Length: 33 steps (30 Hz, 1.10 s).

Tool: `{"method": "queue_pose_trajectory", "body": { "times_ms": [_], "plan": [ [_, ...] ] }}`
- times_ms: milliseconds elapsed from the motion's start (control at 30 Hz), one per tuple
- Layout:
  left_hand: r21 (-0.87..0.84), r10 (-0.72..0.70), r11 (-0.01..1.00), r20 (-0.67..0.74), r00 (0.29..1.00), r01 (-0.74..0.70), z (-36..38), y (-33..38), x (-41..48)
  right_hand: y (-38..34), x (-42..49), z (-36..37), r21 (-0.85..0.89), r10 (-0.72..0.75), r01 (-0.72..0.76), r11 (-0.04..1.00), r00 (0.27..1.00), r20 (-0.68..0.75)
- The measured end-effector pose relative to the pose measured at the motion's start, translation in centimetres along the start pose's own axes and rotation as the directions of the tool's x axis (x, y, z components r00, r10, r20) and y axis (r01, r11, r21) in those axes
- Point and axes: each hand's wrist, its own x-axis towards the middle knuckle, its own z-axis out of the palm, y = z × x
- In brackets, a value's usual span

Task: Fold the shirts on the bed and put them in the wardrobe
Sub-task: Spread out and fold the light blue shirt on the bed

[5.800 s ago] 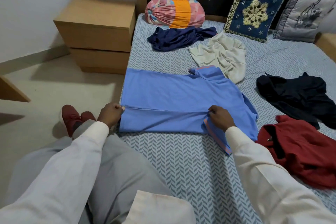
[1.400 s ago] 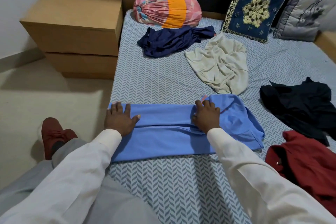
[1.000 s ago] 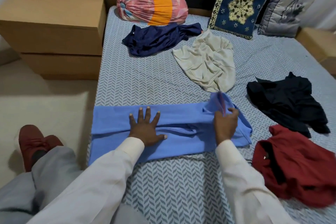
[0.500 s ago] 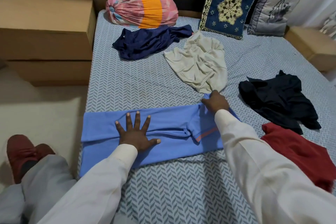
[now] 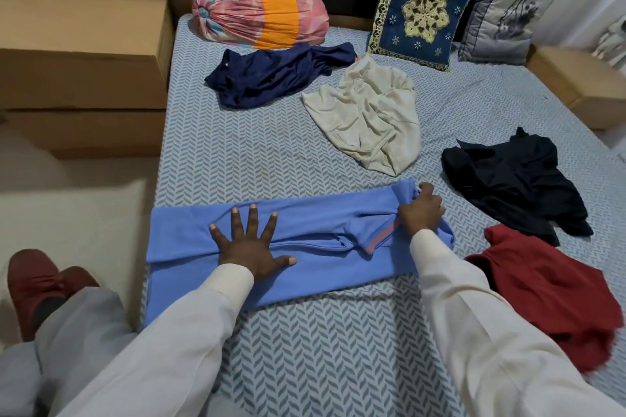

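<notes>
A light blue shirt (image 5: 305,223) lies folded into a long strip across the near part of the bed (image 5: 271,152). My left hand (image 5: 252,244) presses flat on its middle with fingers spread. At the strip's right end my right hand (image 5: 421,211) grips the collar part, fingers curled into the cloth. Unfolded shirts lie around: a navy one (image 5: 271,78) and a cream one (image 5: 369,115) farther back, a black one (image 5: 511,183) and a red one (image 5: 548,291) at the right.
A pink and orange bolster (image 5: 261,10), a blue embroidered cushion (image 5: 423,7) and a grey cushion (image 5: 508,13) lean on the headboard. Wooden bedside units stand at the left (image 5: 84,61) and right (image 5: 582,85). Floor and my red shoe (image 5: 37,281) lie left of the bed.
The wide blue shirt has been folded lengthwise into a narrow strip. My left hand moved to its middle and pressed flat; my right hand took hold of the collar end.
</notes>
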Motion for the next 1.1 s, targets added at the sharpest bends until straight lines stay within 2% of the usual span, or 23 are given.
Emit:
{"method": "queue_pose_trajectory", "body": {
  "times_ms": [33,100,167,200,233,267,300,367,400,433,500,533,600,700,767,833,1000,1033,1100],
  "plan": [
    [0.001,-0.006,1.000,0.008,1.000,0.006,-0.1,0.1,-0.1,0.5,-0.1,0.2,-0.087,-0.067,0.064,0.994,0.997,-0.030],
    [-0.003,-0.024,1.000,0.022,0.999,0.024,-0.5,0.2,-0.3,0.7,-0.3,0.8,-0.191,-0.341,0.323,0.927,0.938,-0.067],
    [-0.029,-0.052,0.998,0.026,0.998,0.052,-0.9,0.2,-0.5,0.8,0.2,1.7,-0.294,-0.566,0.556,0.777,0.822,0.061],
    [-0.043,-0.070,0.997,0.029,0.997,0.071,-1.1,0.2,-0.5,0.7,0.6,1.8,-0.324,-0.587,0.595,0.736,0.799,0.135],
    [-0.054,-0.085,0.995,0.035,0.996,0.087,-1.3,0.1,-0.6,0.7,1.3,1.9,-0.313,-0.549,0.574,0.757,0.818,0.172],
    [-0.060,-0.096,0.993,0.046,0.994,0.099,-1.5,0.2,-0.6,0.2,1.7,1.6,-0.263,-0.472,0.493,0.829,0.870,0.141],
    [-0.062,-0.102,0.993,0.056,0.993,0.105,-1.6,0.2,-0.6,0.0,2.2,1.3,-0.191,-0.404,0.403,0.895,0.914,0.037],
    [-0.059,-0.113,0.991,0.070,0.991,0.117,-1.9,0.4,-0.4,-0.1,3.7,0.1,-0.035,-0.244,0.241,0.970,0.955,-0.168],
    [-0.054,-0.122,0.990,0.079,0.989,0.127,-2.1,0.5,-0.2,0.1,4.8,-0.5,-0.007,-0.149,0.149,0.989,0.976,-0.157],
    [-0.050,-0.132,0.989,0.089,0.987,0.137,-2.4,0.7,-0.2,0.3,5.8,-1.2,-0.034,-0.074,0.072,0.997,0.995,-0.068],
    [-0.043,-0.150,0.987,0.115,0.982,0.156,-2.9,1.0,0.1,0.8,7.8,-1.8,-0.146,0.026,0.007,0.989,0.975,0.222],
    [-0.042,-0.158,0.985,0.127,0.979,0.164,-3.2,1.3,0.2,1.0,8.4,-1.9,-0.205,0.033,0.040,0.978,0.940,0.339],
    [-0.034,-0.170,0.984,0.152,0.974,0.177,-3.6,1.8,0.4,1.3,9.0,-1.8,-0.215,-0.027,0.129,0.968,0.906,0.423],
    [-0.025,-0.187,0.981,0.180,0.966,0.195,-3.8,2.2,0.6,1.5,9.0,-1.7,-0.178,-0.103,0.167,0.970,0.942,0.321],
    [-0.027,-0.189,0.980,0.185,0.964,0.197,-3.8,2.1,0.7,1.7,8.6,-1.9,-0.164,-0.073,0.101,0.981,0.983,0.166],
    [-0.029,-0.185,0.981,0.186,0.965,0.194,-3.8,2.1,0.6,2.5,8.4,-1.6,-0.126,-0.023,0.039,0.991,0.991,0.130],
    [-0.031,-0.179,0.982,0.179,0.967,0.187,-3.9,2.1,0.3,4.2,8.1,-3.2,0.095,0.062,-0.093,0.991,0.955,0.291],
    [-0.029,-0.179,0.982,0.178,0.968,0.187,-3.9,2.0,0.3,4.8,8.1,-4.3,0.089,0.073,-0.107,0.990,0.943,0.324],
    [-0.024,-0.177,0.983,0.177,0.968,0.184,-3.9,2.0,0.3,6.4,7.6,-6.4,-0.088,0.063,-0.027,0.996,0.895,0.443]
  ]
}}
